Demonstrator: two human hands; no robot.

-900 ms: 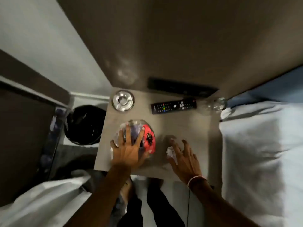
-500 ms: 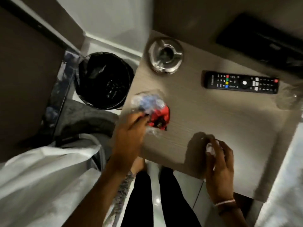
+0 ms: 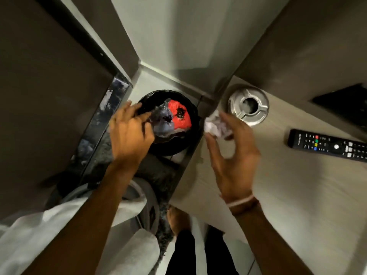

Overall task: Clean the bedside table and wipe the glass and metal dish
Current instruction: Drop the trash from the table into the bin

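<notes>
My left hand (image 3: 131,132) hangs over the black bin (image 3: 188,135) left of the bedside table (image 3: 288,205). Its thumb and fingers are spread. A red and clear plastic wrapper (image 3: 176,118) sits in the bin's mouth, just off my fingertips. My right hand (image 3: 232,155) hovers over the table's left edge, fingers closed on a crumpled white tissue (image 3: 213,127). Just beyond the tissue, the round metal dish (image 3: 248,106) stands on the table's far left corner. The glass is out of view.
A black remote (image 3: 327,145) lies on the table right of the dish. A dark panel (image 3: 343,100) is on the wall behind. White cloth (image 3: 39,235) bunches at the lower left beside a grey rug (image 3: 158,175). A dark cabinet (image 3: 49,86) borders the bin's left side.
My left hand carried the wrapper off the table to the bin and spread its fingers. My right hand picked up the tissue and moved left toward the table's edge. My view swung left.
</notes>
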